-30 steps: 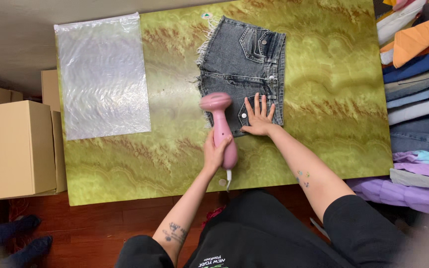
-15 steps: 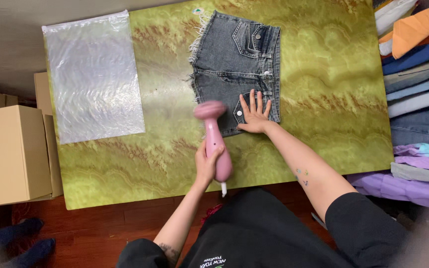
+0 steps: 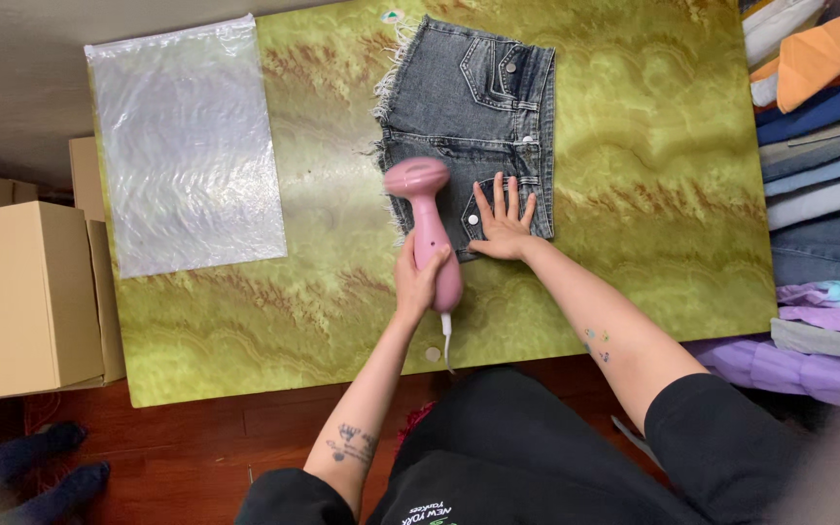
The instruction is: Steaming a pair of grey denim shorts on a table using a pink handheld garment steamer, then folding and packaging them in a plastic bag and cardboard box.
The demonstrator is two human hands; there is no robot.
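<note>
Grey denim shorts [image 3: 469, 107] with a frayed hem lie flat on a green marbled table [image 3: 634, 117]. My left hand [image 3: 418, 282] grips the handle of a pink handheld steamer [image 3: 425, 219], whose head rests over the near left part of the shorts. My right hand [image 3: 503, 222] lies flat, fingers spread, on the near edge of the shorts, just right of the steamer.
A clear plastic bag [image 3: 187, 146] lies on the table's left side. Cardboard boxes [image 3: 21, 292] stand on the floor at left. A stack of folded clothes [image 3: 823, 185] fills the right edge. Dark socked feet [image 3: 21, 467] show at bottom left.
The steamer head has slid a little left along the near part of the shorts. My right hand stays flat on the same spot.
</note>
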